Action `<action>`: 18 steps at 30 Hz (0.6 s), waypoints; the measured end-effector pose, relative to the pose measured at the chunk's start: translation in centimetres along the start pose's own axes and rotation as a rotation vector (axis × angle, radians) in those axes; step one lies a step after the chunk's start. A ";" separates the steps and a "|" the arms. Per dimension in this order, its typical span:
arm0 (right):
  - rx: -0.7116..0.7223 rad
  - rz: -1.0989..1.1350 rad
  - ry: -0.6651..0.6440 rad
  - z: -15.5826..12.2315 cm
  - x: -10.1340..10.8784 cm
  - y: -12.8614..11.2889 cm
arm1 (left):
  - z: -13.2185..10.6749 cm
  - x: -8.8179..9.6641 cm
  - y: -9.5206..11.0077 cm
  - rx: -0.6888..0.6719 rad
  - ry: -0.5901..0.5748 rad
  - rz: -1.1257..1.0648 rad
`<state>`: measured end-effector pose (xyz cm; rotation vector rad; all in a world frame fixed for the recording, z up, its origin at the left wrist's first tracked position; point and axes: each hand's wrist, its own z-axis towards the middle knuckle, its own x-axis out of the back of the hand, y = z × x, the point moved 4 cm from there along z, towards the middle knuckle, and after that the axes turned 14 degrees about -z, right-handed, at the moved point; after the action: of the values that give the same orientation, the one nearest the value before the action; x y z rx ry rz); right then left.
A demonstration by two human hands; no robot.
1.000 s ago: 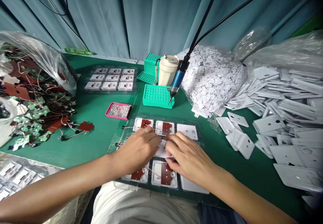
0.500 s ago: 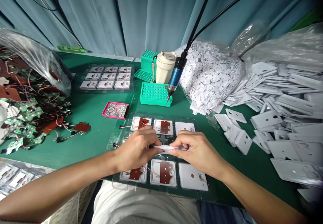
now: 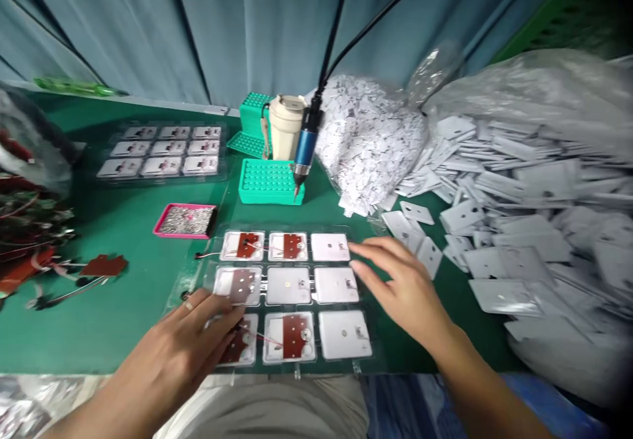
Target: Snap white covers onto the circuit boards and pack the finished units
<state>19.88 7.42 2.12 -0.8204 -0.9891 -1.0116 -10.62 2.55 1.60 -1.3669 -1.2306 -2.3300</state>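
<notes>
Evidently the clear tray (image 3: 313, 292) sits close against the person's lap so that both hands reach every compartment. It keeps the work sorted: white covers (image 3: 288, 285) fill the right column and the middle place, while brown boards (image 3: 297, 337) show in the others, their wires trailing. The left hand (image 3: 185, 340) lies over the left column, fingers bent and near together; whether they grip anything is hidden. The right hand (image 3: 403, 281) hovers just beside the tray's right edge, fingers loosely spread and holding nothing, thumb well apart from forefinger. An electric screwdriver (image 3: 305, 144) hangs on its cord, tip down by a green block (image 3: 271, 182), presumably to stay handy, and the pink dish (image 3: 180, 235) probably stops its small metal pieces from scattering. Loose white plates (image 3: 499, 267) are heaped to the right, within arm's reach. No brand can be read on the screwdriver or the cup (image 3: 285, 129); the covers' tiny marks are too small to make out.
</notes>
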 end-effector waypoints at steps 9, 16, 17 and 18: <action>-0.420 -0.287 -0.173 -5.6 0.7 12.7 | 1.2 0.0 0.1 -0.017 -0.039 -0.115; -0.399 -0.362 -0.231 -6.8 0.7 9.5 | 4.6 -1.4 1.7 0.043 0.059 -0.111; -0.360 -0.409 -0.313 -7.1 0.6 8.5 | 5.0 -1.8 2.0 0.046 0.051 -0.094; -0.335 -0.476 -0.384 -7.3 0.7 7.5 | 5.4 -2.3 2.3 0.046 0.036 -0.078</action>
<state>29.11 3.09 -0.52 -1.1108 -1.4067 -1.4892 -4.68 4.40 2.41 -1.2791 -1.3411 -2.3510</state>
